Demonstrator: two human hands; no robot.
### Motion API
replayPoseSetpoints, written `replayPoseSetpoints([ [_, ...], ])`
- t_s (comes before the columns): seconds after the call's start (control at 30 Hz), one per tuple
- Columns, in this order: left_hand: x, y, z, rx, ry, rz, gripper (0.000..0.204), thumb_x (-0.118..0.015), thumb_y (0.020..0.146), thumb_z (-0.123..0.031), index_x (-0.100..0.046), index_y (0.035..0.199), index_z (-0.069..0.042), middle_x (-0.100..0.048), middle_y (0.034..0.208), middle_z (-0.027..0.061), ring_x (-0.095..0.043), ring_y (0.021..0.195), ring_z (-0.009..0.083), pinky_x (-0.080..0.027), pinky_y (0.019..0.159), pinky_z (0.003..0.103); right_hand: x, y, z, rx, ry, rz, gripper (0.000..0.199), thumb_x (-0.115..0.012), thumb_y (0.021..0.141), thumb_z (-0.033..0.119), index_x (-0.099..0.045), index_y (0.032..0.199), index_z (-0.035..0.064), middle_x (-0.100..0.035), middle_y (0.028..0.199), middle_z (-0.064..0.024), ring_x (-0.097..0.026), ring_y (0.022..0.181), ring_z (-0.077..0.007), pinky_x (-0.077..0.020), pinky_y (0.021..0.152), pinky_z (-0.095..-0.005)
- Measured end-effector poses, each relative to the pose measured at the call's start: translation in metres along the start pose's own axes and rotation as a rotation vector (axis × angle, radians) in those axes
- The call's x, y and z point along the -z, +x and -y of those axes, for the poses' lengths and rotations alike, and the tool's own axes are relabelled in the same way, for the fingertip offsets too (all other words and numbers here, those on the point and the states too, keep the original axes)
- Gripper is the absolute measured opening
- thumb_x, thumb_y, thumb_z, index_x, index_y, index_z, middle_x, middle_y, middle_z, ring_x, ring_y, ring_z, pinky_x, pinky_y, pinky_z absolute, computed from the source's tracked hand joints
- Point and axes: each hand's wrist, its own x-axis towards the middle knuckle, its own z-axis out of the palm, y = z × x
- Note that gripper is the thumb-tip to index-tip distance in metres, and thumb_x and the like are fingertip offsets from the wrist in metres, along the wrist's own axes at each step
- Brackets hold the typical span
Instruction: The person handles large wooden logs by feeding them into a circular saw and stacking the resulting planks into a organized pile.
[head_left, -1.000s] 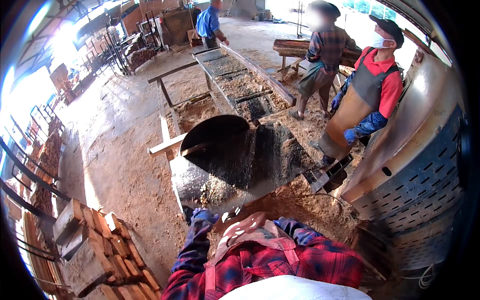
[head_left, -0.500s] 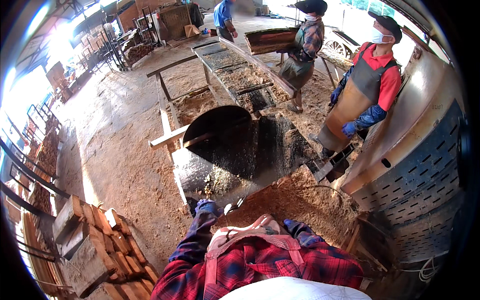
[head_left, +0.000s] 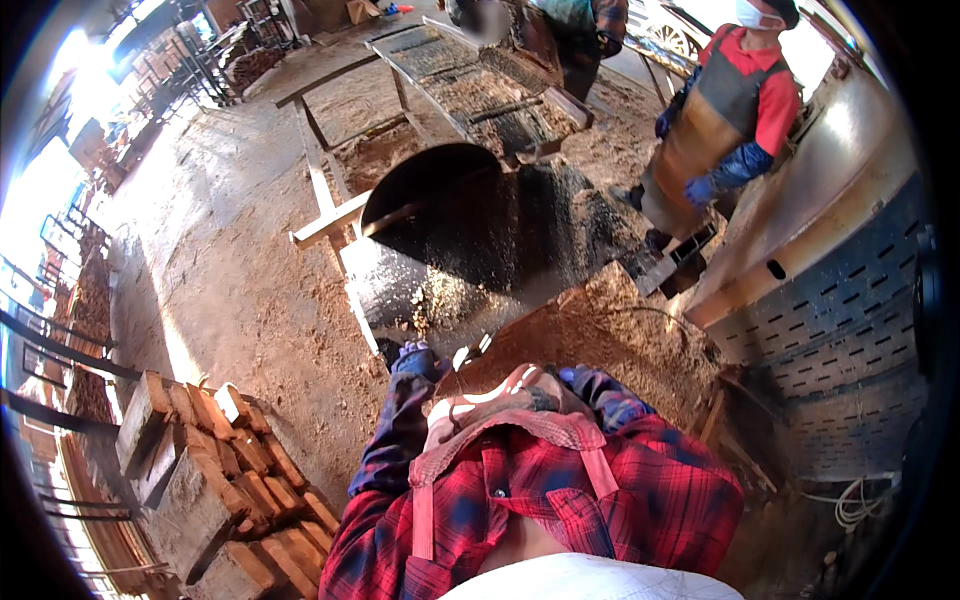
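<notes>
My left hand (head_left: 418,360), in a blue-purple glove, is at the near left corner of a metal saw table (head_left: 385,290). Its fingers look curled; what they hold, if anything, is hidden. Beyond it rises a large dark disc, apparently a circular saw blade (head_left: 435,190), with wood chips and sawdust (head_left: 435,300) at its near side. Only a small part of my right hand (head_left: 570,375) shows, beside the front of my pink apron (head_left: 510,430); its fingers are hidden. A sawdust-covered brown surface (head_left: 560,330) lies just beyond that hand.
Sawn timber blocks (head_left: 240,470) are stacked at the lower left. A co-worker in a brown apron (head_left: 690,150) stands at the right, beside a slotted metal housing (head_left: 830,330). Farther off, another person (head_left: 580,40) is by the sawdust-strewn outfeed frame (head_left: 480,90).
My view has tilted downward. The person at the far end has bent over the outfeed frame, and the wood slab beside the other far person is out of sight. My left hand stays at the corner.
</notes>
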Motion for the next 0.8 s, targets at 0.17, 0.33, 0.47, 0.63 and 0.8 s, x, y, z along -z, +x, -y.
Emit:
replayPoseSetpoints([
  [0.17, 0.011, -0.003, -0.009, -0.019, -0.008, 0.043, 0.057, -0.062, 0.072, -0.052, -0.063, 0.094, 0.0, -0.055, 0.105, 0.0215, -0.053, 0.101, 0.0358, -0.044, 0.087, 0.043, 0.002, -0.002, -0.003, -0.048, 0.11, 0.023, 0.04, -0.059, 0.077, 0.046, -0.06, 0.108, 0.0212, -0.06, 0.104, -0.0178, -0.058, 0.098, -0.037, -0.045, 0.082, -0.0437],
  [0.33, -0.015, 0.003, 0.011, 0.043, 0.05, -0.062, 0.059, -0.063, 0.072, -0.052, -0.058, 0.1, 0.0, -0.054, 0.108, 0.0223, -0.051, 0.105, 0.0358, -0.043, 0.088, 0.043, -0.002, 0.009, -0.005, -0.03, 0.2, 0.039, 0.038, -0.05, 0.084, 0.047, -0.061, 0.108, 0.0209, -0.058, 0.105, -0.0198, -0.057, 0.098, -0.036, -0.0441, 0.081, -0.0428],
  [0.47, -0.017, 0.008, 0.005, 0.017, 0.071, -0.035, 0.067, -0.062, 0.071, -0.052, -0.054, 0.106, 0.004, -0.053, 0.109, 0.0244, -0.05, 0.105, 0.0383, -0.042, 0.09, 0.043, -0.023, 0.023, -0.023, -0.157, 0.498, 0.065, 0.041, -0.046, 0.088, 0.045, -0.061, 0.108, 0.0123, -0.061, 0.107, -0.0153, -0.059, 0.094, -0.0298, -0.044, 0.08, -0.0409],
  [0.63, -0.013, 0.006, 0.008, 0.016, -0.001, -0.061, 0.057, -0.06, 0.072, -0.051, -0.059, 0.101, -0.001, -0.056, 0.106, 0.0228, -0.053, 0.102, 0.0372, -0.043, 0.087, 0.044, -0.016, 0.032, 0.015, -0.038, 1.298, -0.101, 0.035, -0.055, 0.089, 0.036, -0.065, 0.1, 0.0042, -0.065, 0.095, -0.0105, -0.059, 0.084, -0.0188, -0.045, 0.076, -0.037],
  [0.8, -0.001, 0.023, 0.021, 0.046, -0.19, -0.002, 0.053, -0.058, 0.076, -0.054, -0.062, 0.089, -0.003, -0.063, 0.086, 0.0174, -0.06, 0.086, 0.0355, -0.046, 0.077, 0.042, 0.071, 0.029, 0.06, 0.075, 1.347, -0.044, 0.043, -0.067, 0.083, 0.026, -0.054, 0.12, 0.0087, -0.062, 0.108, -0.0011, -0.058, 0.09, -0.0105, -0.0469, 0.07, -0.0252],
])
